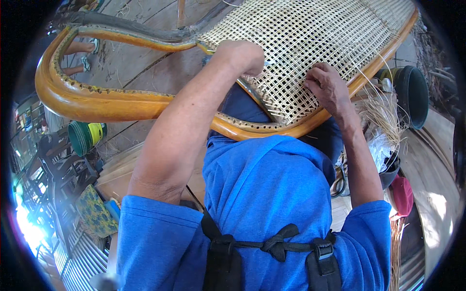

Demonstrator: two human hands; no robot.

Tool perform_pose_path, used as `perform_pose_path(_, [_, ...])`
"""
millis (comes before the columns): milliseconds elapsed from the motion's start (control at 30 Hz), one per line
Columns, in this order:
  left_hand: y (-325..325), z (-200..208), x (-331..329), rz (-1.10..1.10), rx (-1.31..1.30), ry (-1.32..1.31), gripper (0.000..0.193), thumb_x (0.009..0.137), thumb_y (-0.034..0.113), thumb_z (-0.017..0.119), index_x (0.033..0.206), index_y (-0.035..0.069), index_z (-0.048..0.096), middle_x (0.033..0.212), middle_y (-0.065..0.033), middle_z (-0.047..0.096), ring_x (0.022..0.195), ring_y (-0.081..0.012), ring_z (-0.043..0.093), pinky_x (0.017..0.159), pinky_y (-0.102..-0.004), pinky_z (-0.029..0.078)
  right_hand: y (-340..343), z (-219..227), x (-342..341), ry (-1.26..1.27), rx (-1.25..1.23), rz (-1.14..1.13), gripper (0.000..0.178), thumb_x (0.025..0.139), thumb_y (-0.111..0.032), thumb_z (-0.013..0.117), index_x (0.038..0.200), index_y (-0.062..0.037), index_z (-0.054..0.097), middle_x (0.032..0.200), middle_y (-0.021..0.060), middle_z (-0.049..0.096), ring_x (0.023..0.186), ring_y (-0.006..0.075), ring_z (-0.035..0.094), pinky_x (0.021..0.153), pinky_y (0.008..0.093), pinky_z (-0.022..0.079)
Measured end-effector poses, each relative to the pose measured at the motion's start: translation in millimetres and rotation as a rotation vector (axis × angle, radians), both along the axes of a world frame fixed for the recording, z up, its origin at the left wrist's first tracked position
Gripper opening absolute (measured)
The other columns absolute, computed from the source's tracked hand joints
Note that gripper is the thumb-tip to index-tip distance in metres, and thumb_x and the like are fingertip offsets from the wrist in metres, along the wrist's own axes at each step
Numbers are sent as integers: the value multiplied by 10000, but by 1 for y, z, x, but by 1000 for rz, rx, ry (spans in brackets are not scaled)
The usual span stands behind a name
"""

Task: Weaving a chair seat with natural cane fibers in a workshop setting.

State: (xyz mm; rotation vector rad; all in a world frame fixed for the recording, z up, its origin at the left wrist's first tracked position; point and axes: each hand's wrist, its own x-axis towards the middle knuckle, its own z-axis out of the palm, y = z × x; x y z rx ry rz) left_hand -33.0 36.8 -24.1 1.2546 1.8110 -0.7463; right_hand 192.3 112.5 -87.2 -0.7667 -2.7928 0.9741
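Observation:
A woven cane panel (291, 29) fills part of a curved, varnished wooden frame (97, 107) that lies across my lap. My left hand (242, 56) is closed over the panel's left edge, back of the hand up; a thin, pale tip sticks out past its fingers, too small to name. On the right part of the weave rests my right hand (327, 87), its fingers curled and pressed together at the cane. What they pinch is hidden. Small holes line the bare rim of the frame's open left loop. Near my right wrist, loose strands (381, 109) hang over the frame's edge.
A dark green bucket (412, 97) lies to the right, near a pair of scissors (341, 182) and a red cloth item (402, 195). At left stands a green and yellow bucket (87, 137). Another person's feet (90, 56) show on the plank floor at upper left.

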Motion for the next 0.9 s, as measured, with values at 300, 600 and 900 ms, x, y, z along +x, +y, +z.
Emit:
perform_pose_path(300, [-7,4,-9,21,-14,4,309,734,147,579,1001,101,728,991,-111,714,920,-271,692,784,-393,533,16,0,-8,-140,-143,9,138,788,-182,701,864,-67,700,930,112,616,884,280,614,781,372,498])
perform_pose_path(600, [-26,4,-15,140,26,-38,262,668,119,579,867,32,725,821,-172,704,774,-308,699,693,-404,532,24,12,-29,-288,-192,-160,282,769,-235,759,881,-38,591,778,71,590,743,208,580,652,353,467])
perform_pose_path(900, [-56,30,3,126,521,43,339,851,351,627,894,17,662,829,-166,682,806,-339,663,718,-453,500,44,4,-13,-64,-620,-426,224,909,-217,628,1041,-38,662,756,28,633,671,131,586,620,292,500])
